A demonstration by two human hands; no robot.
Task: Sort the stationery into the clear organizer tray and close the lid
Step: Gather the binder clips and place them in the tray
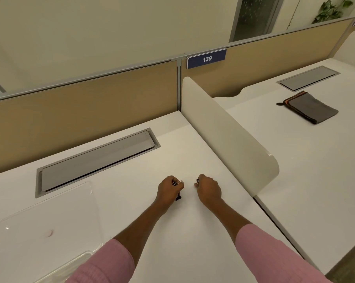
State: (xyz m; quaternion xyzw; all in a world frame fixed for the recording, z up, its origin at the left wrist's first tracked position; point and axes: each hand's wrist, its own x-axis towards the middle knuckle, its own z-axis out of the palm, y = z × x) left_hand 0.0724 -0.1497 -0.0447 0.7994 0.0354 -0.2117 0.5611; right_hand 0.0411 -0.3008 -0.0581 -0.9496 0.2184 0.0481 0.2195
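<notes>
My left hand (pixel 169 187) is closed around black binder clips (pixel 178 197) on the white desk (pixel 182 156); a clip body pokes out below the fist and wire handles show at the top. My right hand (pixel 208 188), a short way to the right, is closed on another black binder clip (pixel 197 180) that peeks out at the thumb. The clear organizer tray's open lid (pixel 50 217) lies flat at the lower left of the desk. A corner of the clear tray (pixel 70 266) itself shows at the bottom edge, partly hidden by my left sleeve.
A grey cable hatch (pixel 97 160) is set into the desk behind the lid. A white divider panel (pixel 227 129) bounds the desk on the right. On the neighbouring desk lies a grey folded cloth (pixel 309 107). A tan partition (pixel 80 107) runs along the back.
</notes>
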